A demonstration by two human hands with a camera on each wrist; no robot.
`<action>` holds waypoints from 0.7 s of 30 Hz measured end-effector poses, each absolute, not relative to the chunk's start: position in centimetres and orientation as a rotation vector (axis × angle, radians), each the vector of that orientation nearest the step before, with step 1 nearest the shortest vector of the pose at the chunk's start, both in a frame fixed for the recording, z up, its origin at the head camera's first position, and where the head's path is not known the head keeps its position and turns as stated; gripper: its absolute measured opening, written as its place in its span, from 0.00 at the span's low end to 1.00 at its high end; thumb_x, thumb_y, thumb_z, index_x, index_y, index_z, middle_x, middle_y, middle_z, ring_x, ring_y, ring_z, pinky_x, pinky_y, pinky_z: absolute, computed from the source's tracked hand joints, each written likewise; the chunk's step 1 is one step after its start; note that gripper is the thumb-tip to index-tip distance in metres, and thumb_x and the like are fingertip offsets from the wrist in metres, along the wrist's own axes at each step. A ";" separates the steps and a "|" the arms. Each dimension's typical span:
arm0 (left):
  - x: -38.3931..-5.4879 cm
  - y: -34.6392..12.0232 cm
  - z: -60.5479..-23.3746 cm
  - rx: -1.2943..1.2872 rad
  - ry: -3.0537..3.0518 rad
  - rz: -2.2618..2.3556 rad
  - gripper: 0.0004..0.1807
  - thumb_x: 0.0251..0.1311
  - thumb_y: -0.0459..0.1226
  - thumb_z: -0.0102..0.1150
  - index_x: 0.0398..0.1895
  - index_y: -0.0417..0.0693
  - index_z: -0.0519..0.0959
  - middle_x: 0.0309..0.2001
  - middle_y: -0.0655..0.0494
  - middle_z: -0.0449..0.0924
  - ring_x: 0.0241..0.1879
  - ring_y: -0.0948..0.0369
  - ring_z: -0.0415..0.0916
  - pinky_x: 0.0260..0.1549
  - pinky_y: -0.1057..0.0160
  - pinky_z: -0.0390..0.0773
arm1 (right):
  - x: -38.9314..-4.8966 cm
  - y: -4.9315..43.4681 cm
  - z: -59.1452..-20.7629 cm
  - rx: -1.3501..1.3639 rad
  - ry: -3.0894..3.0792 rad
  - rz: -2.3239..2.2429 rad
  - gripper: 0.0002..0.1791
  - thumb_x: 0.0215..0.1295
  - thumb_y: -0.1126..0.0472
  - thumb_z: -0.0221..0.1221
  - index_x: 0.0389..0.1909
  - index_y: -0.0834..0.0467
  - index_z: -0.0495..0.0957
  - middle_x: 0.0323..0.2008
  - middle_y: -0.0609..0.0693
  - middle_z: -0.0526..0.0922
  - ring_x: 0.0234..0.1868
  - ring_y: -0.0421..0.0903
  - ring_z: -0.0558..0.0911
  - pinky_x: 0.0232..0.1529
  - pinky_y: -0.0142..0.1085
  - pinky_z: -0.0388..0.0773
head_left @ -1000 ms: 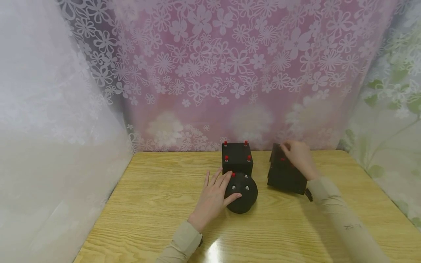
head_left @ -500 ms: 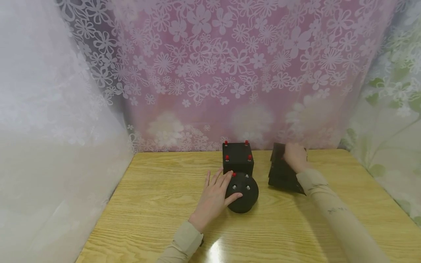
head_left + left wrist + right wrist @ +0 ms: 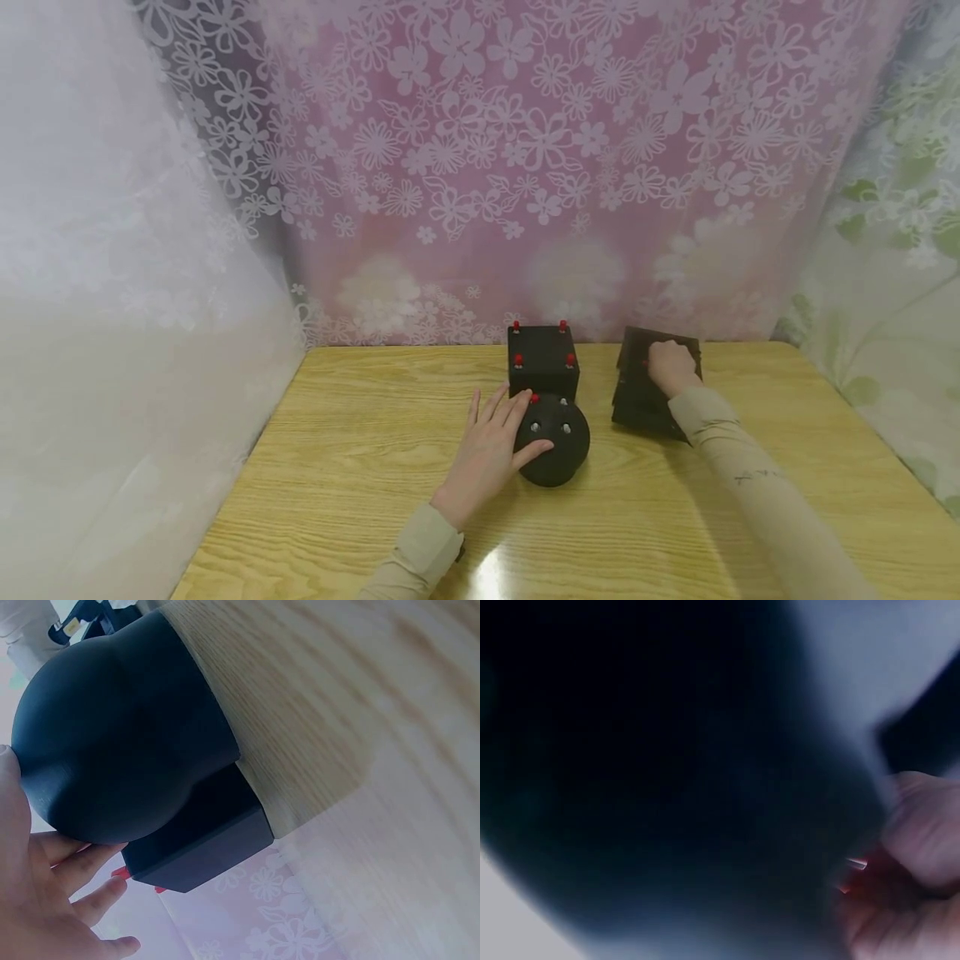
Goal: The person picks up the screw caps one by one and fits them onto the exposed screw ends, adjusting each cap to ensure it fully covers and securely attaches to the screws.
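Observation:
My left hand (image 3: 483, 450) rests with spread fingers on the near-left side of a round black block (image 3: 551, 458). Its thumb lies across the flat face, which carries bare metal posts and one red cap (image 3: 534, 398). In the left wrist view the block's dark dome (image 3: 97, 742) faces the camera, with the fingers at its lower edge. To the right, my right hand (image 3: 671, 368) is curled over the face of a tilted black block (image 3: 641, 404). Its fingertips appear to pinch a small red cap, mostly hidden; red and a bright metal glint show by them in the blurred right wrist view.
Behind the round block stands a black cube-like block (image 3: 542, 346) with red caps at its top corners. The wood-grain table (image 3: 360, 467) ends at a pink floral curtain (image 3: 480, 208), with pale curtains at both sides.
My right hand has moved from the tilted block's top edge down onto its face, its fingers curling more. The left hand and the round block have stayed in place.

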State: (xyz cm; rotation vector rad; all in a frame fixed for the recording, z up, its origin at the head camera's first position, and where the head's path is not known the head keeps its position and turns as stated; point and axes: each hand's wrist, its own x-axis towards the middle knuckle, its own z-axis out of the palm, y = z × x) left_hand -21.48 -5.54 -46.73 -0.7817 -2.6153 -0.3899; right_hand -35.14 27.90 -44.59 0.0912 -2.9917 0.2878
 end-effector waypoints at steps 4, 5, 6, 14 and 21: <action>-21.4 -5.6 -46.7 -0.782 -2.608 -0.388 0.44 0.69 0.67 0.42 0.78 0.48 0.62 0.73 0.51 0.68 0.77 0.50 0.56 0.75 0.38 0.51 | -35.2 27.8 -44.7 0.059 -3.023 0.313 0.14 0.67 0.67 0.60 0.25 0.75 0.79 0.30 0.77 0.81 0.34 0.77 0.83 0.25 0.60 0.84; -21.4 -5.6 -46.7 -0.782 -2.607 -0.387 0.44 0.69 0.67 0.42 0.78 0.48 0.62 0.73 0.51 0.68 0.77 0.51 0.56 0.75 0.38 0.50 | -35.2 27.8 -44.7 0.060 -3.025 0.311 0.15 0.67 0.67 0.60 0.25 0.75 0.79 0.30 0.77 0.81 0.34 0.77 0.83 0.26 0.60 0.84; -21.4 -5.6 -46.7 -0.782 -2.606 -0.385 0.44 0.69 0.67 0.42 0.78 0.48 0.63 0.73 0.51 0.68 0.77 0.51 0.56 0.75 0.38 0.50 | -35.2 27.9 -44.8 0.059 -3.026 0.313 0.15 0.68 0.67 0.60 0.25 0.75 0.79 0.30 0.77 0.81 0.34 0.77 0.83 0.26 0.60 0.84; -21.3 -5.6 -46.7 -0.773 -2.628 -0.378 0.44 0.69 0.68 0.40 0.78 0.50 0.62 0.74 0.52 0.67 0.77 0.51 0.55 0.77 0.40 0.45 | -35.0 27.8 -44.7 0.081 -3.022 0.322 0.15 0.68 0.67 0.59 0.25 0.75 0.79 0.30 0.76 0.81 0.32 0.75 0.83 0.26 0.60 0.83; -21.4 -5.5 -46.8 -0.769 -2.626 -0.397 0.44 0.69 0.67 0.42 0.78 0.49 0.62 0.73 0.52 0.67 0.77 0.51 0.56 0.77 0.40 0.45 | -35.2 28.3 -44.6 0.132 -2.993 0.349 0.14 0.64 0.70 0.56 0.20 0.73 0.76 0.27 0.76 0.81 0.29 0.72 0.83 0.26 0.60 0.83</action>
